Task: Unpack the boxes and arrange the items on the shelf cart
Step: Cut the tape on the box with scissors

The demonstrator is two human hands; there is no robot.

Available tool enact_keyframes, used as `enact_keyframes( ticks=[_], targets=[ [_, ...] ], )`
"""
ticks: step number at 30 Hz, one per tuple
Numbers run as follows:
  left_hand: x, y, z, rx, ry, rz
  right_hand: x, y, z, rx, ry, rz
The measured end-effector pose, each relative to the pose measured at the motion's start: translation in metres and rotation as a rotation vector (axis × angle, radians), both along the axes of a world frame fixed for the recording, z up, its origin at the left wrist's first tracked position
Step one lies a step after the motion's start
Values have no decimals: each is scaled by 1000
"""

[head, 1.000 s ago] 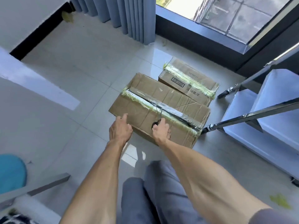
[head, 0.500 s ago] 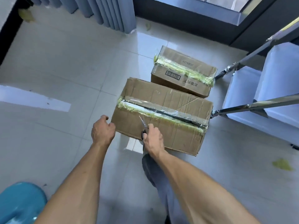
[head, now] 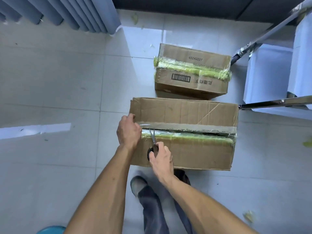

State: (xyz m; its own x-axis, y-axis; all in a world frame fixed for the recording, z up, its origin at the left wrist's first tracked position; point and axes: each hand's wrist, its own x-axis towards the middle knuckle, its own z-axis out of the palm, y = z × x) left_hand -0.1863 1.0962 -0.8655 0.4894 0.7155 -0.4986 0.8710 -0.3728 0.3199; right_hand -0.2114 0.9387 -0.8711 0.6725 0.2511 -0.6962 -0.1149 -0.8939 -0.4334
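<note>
A: Where do our hands sit on the large cardboard box (head: pixel 184 132)?

B: Our left hand (head: pixel 129 131) curls over its left end, at the taped seam (head: pixel 189 131). Just right of it, our right hand (head: pixel 161 157) grips the scissors (head: pixel 153 141), tips at the seam.

A: Seam axis?

B: It runs left to right, away from both hands, so we judge the cut travels rightward. The small box (head: pixel 192 71) and shelf cart (head: pixel 268 73) lie beyond.

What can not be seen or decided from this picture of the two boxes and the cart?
- Head view: contents of the large box and the small box; both are closed.
- Scissors: the handles are mostly covered by the right hand.
- Left end of the tape seam: hidden under the left hand.
- Shelf cart: cut off by the right edge, so its shelves show only partly.
</note>
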Motion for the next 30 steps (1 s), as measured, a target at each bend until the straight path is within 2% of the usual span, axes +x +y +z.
enact_keyframes(
  ticks=[2,8,12,16,20,23,25,27,28,30],
  targets=[
    [2,3,-7,76,24,-198,-5,-7,0,-10,-15,-16],
    [12,17,-24,118,123,-519,-10,-20,-7,-122,-112,46],
    [14,17,-32,141,202,-805,-21,-10,-9,-125,-165,-55],
    [12,22,-35,202,249,-918,-49,2,-5,-157,-151,-143],
    [22,43,-37,317,127,-994,-74,9,-2,-145,-239,-64],
    [25,53,-38,288,85,-1055,-76,17,-5,-99,-267,-82],
    [20,57,-35,263,48,-1064,-76,28,-6,-43,-248,-126],
    [12,61,-36,189,-71,-965,-74,40,-6,7,-225,-141],
    [8,63,-37,119,-161,-826,-70,46,-7,26,-206,-143],
    [2,66,-40,7,-268,-394,-63,58,-9,45,-168,-154]
  ],
)
